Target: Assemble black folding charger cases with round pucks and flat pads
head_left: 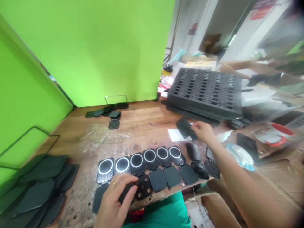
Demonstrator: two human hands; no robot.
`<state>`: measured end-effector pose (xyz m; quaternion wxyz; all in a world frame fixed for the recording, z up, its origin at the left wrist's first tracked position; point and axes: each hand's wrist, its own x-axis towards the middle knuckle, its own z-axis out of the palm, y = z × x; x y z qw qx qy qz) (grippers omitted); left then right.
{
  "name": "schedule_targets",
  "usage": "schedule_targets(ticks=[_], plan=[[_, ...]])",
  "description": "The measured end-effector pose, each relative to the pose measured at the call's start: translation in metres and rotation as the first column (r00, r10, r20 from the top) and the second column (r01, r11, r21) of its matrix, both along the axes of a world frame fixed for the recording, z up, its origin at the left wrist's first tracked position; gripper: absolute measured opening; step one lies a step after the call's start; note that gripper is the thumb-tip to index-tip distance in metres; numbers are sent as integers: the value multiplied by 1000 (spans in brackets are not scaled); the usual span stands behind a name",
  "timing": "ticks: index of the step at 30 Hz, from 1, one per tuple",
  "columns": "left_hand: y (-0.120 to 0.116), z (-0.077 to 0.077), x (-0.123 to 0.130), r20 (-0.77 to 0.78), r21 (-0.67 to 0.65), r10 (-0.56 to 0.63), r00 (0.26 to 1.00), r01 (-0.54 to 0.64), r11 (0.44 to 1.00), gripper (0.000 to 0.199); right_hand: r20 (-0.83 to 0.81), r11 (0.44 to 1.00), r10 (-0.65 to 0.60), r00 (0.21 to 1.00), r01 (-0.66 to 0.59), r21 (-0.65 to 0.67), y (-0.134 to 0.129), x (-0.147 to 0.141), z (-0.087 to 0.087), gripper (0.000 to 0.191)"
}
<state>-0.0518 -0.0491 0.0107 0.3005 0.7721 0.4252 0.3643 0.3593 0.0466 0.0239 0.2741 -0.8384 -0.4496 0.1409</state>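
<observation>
Six units [152,164] lined up along six o'clock of the bench [140,126], and here were both hands in play! The right hand [204,131], out towards four o'clock, had its fingertips drawn together in a pinch on the three o'clock edge of a dark plate [184,126], which lay partly over white paper [174,135]. And what a plate to handle: thin, flat, surely light, and by its look stiff rather than floppy. That smooth face could well have been slippery and quick to scratch, so the rim was the place to take hold, and this pinch looked a sound choice! Down at seven o'clock, the left hand [115,193] arched beside the holed panel [143,188], thumb and forefinger a little parted; whether it gripped the dark piece between them, I could not tell. Over at eight o'clock, a pile [42,185] of larger plates overlapped untidily, the jutting corners offering the easiest grip, while black trays [206,95] stood stacked at two.
</observation>
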Motion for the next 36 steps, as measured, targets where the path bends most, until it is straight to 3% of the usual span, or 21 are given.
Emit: schedule_targets(ticks=[2, 4, 6, 9, 11, 12, 14, 16, 17, 19, 21, 25, 28, 32, 36], plan=[[5, 1, 3, 113, -243, 60, 992, -31, 970, 15, -107, 994, 75, 991, -65, 89, -8, -30, 8, 22], [13, 4, 11, 261, -479, 168, 950, -23, 877, 26, -289, 973, 191, 938, -143, 180, -17, -70, 12, 33], [23, 9, 21, 408, -639, 300, 862, 35, 769, 45, -578, 942, 313, 754, -171, 287, -28, -113, 11, 43], [37, 17, 32, 604, -697, 412, 683, 200, 689, 59, -788, 927, 373, 489, -218, 304, -44, -170, 3, 48], [43, 20, 33, 681, -689, 437, 588, 312, 655, 54, -819, 913, 391, 420, -290, 287, -52, -197, -4, 45], [44, 20, 33, 693, -693, 457, 558, 340, 635, 50, -803, 901, 414, 428, -319, 295, -55, -206, -7, 43], [45, 19, 30, 687, -712, 507, 521, 345, 611, 46, -660, 853, 521, 542, -358, 380, -56, -218, -10, 38], [43, 17, 25, 687, -715, 529, 499, 332, 615, 45, -328, 733, 651, 684, -454, 506, -53, -222, -10, 35], [42, 16, 22, 693, -707, 520, 499, 330, 626, 46, -126, 653, 687, 715, -533, 538, -51, -222, -8, 36], [41, 15, 17, 696, -694, 487, 527, 321, 645, 46, 201, 515, 711, 674, -694, 503, -46, -221, -3, 34], [41, 14, 12, 677, -689, 445, 586, 294, 663, 42, 334, 438, 728, 599, -781, 445, -42, -218, 3, 25], [42, 14, 5, 585, -670, 320, 745, 223, 708, 34, 312, 357, 816, 486, -849, 389, -35, -218, 10, 2], [41, 15, 4, 548, -640, 292, 784, 169, 749, 38, 370, 354, 791, 487, -858, 373, -36, -221, 12, 6], [42, 17, 7, 627, -643, 357, 693, 201, 739, 40, 503, 370, 673, 542, -836, 405, -41, -225, 12, 18], [46, 17, 10, 681, -714, 499, 536, 337, 613, 34, 679, 294, 516, 523, -852, 432, -50, -224, 8, 24]])
